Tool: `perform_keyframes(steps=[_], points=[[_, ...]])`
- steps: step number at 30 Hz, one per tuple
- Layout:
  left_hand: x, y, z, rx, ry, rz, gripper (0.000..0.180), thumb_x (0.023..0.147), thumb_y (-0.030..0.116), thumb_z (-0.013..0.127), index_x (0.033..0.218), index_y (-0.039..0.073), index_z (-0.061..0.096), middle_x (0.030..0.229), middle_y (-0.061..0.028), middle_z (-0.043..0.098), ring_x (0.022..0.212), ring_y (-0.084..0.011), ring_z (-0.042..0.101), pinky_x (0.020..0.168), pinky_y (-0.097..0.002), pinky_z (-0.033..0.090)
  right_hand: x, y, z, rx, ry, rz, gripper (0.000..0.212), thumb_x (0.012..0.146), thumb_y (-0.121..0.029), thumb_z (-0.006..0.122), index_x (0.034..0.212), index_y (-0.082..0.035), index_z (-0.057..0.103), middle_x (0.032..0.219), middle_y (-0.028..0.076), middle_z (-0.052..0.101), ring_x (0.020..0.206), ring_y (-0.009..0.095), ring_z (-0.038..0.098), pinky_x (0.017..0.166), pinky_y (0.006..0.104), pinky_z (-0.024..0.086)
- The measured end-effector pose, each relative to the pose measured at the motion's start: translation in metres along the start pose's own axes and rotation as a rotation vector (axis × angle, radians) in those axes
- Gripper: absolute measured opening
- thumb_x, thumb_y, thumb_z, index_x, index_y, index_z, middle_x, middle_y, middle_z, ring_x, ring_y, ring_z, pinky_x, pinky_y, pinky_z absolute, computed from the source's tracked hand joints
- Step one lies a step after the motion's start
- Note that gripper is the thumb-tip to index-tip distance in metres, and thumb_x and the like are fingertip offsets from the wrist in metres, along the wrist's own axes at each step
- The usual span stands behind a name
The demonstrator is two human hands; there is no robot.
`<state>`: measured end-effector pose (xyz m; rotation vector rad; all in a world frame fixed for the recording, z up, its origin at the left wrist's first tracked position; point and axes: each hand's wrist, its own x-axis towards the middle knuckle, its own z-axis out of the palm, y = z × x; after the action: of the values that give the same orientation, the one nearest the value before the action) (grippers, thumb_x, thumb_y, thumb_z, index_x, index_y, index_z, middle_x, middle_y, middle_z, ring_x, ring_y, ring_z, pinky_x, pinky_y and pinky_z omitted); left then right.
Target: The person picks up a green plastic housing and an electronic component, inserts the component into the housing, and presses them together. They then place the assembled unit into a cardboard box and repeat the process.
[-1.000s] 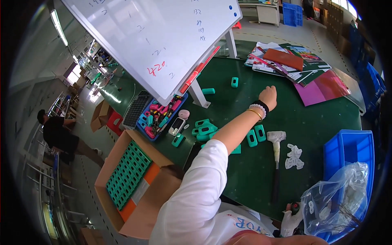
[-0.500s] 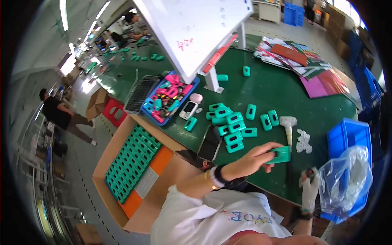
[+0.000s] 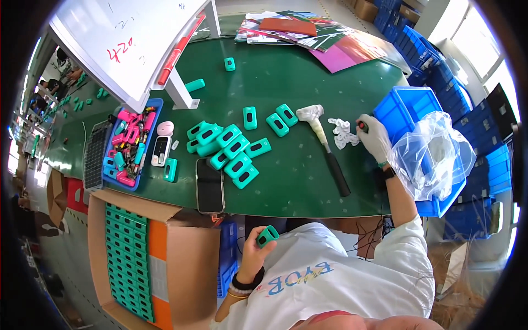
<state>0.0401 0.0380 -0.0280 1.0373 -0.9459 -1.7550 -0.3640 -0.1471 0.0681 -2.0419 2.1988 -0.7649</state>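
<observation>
Teal casing [image 3: 268, 236] in the person's left hand [image 3: 253, 254], beyond the near edge of the green table [image 3: 286, 192]; fingers curled closed around it. Clock face centred on this casing. Gloved right hand [image 3: 376, 138] between 1 and 2 o'clock, fingers bent around a dark object [image 3: 362, 127], kind unclear. Loose casings [image 3: 234, 149] heaped at 11; mallet [image 3: 330, 157] at 1; carton [image 3: 192, 269] with neat casing rows [image 3: 127, 258] toward 9. Judged step: single-piece handling, left hand only. Next move calls for a steady left grip; right hand, being occupied, could assist little.
</observation>
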Motion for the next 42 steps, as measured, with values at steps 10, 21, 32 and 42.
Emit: perform_keyframes(steps=[10,21,32,42], points=[[0.017,0.012,0.015,0.144,-0.082,0.097,0.045,0.083,0.011,0.076,0.121,0.003,0.052,0.102,-0.0001,0.056,0.093,-0.0076,0.052,0.081,-0.0227,0.044,0.03,0.01,0.016,-0.143,-0.158,-0.131,0.02,0.077,-0.01,0.07,0.095,-0.006,0.063,0.095,0.016,0.059,0.086,0.036,0.059,0.073,0.0409,0.048],[0.041,0.032,0.03,0.06,-0.008,0.249,0.039,0.079,-0.003,0.076,0.108,0.003,0.05,0.105,-0.0062,0.058,0.094,-0.0113,0.055,0.085,-0.0257,0.047,-0.04,-0.09,-0.027,0.461,-0.204,0.043,0.016,0.076,-0.003,0.07,0.083,0.001,0.056,0.066,0.012,0.053,0.063,0.022,0.06,0.057,0.0343,0.045],[0.049,0.032,0.051,0.278,0.09,0.552,0.04,0.075,-0.011,0.075,0.103,0.002,0.051,0.105,-0.0117,0.062,0.094,-0.0155,0.06,0.081,-0.0293,0.051,-0.129,-0.173,-0.017,0.405,-0.256,-0.668,0.019,0.065,-0.005,0.072,0.081,-0.006,0.061,0.083,0.005,0.061,0.071,0.024,0.062,0.056,0.0347,0.048],[0.038,0.033,0.045,0.162,0.069,0.502,0.045,0.074,-0.015,0.072,0.106,0.003,0.046,0.111,-0.0152,0.057,0.094,-0.0157,0.059,0.08,-0.0265,0.051,-0.143,-0.171,-0.018,0.408,-0.565,-0.601,0.041,0.067,-0.005,0.07,0.108,-0.01,0.065,0.093,0.01,0.06,0.077,0.029,0.064,0.063,0.0396,0.052]])
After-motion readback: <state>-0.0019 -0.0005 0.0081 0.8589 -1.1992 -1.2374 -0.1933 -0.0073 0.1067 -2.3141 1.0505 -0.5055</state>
